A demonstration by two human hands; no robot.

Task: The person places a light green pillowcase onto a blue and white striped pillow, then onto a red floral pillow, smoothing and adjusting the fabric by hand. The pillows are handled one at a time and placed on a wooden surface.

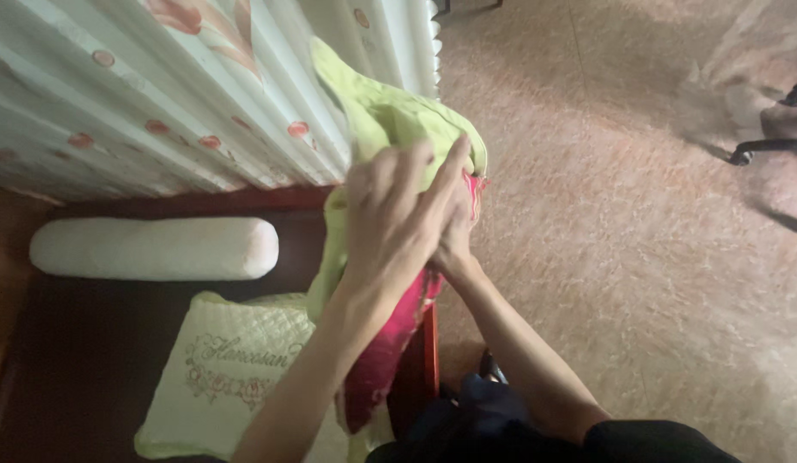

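Both hands, the left hand (397, 219) and right hand (457, 231), pinch the green and pink cloth (386, 116) tight above the dark bed (90, 343).

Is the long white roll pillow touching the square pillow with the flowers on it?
Apart. The head view shows a dark strip of bare bed between the roll pillow and the square pillow below it.

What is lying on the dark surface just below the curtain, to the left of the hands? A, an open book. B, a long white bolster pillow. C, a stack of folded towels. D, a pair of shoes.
B: a long white bolster pillow lies lengthwise on the dark surface beneath the curtain, left of the left hand, which grips the light green cloth.
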